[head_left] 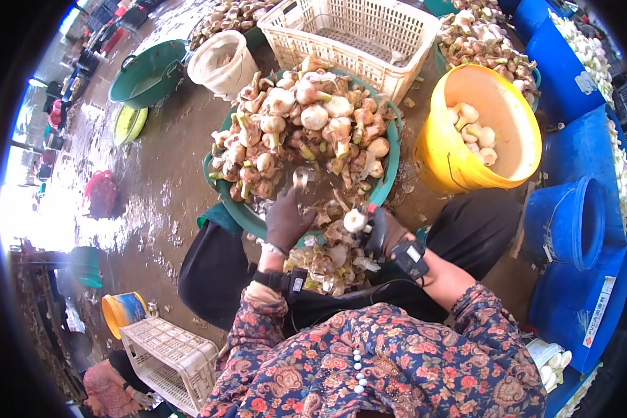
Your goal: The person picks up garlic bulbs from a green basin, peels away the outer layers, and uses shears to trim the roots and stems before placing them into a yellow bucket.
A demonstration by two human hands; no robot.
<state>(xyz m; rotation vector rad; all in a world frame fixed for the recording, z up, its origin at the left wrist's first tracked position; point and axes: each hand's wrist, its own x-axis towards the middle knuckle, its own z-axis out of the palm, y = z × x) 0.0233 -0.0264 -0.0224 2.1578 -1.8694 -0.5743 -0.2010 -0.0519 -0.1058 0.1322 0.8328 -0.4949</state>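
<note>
Holding bulb in right hand, on side nearest left hand, itself over tub, of unclear grip.

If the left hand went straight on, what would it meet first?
Likely the small pale piece just ahead of the left hand, then the piled garlic bulbs in the green basin; depth is unclear, so it may already touch the piece.

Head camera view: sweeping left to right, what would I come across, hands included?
Red bag → white bucket → left hand → pale bulb → right hand → yellow bucket → round blue bucket.
</note>
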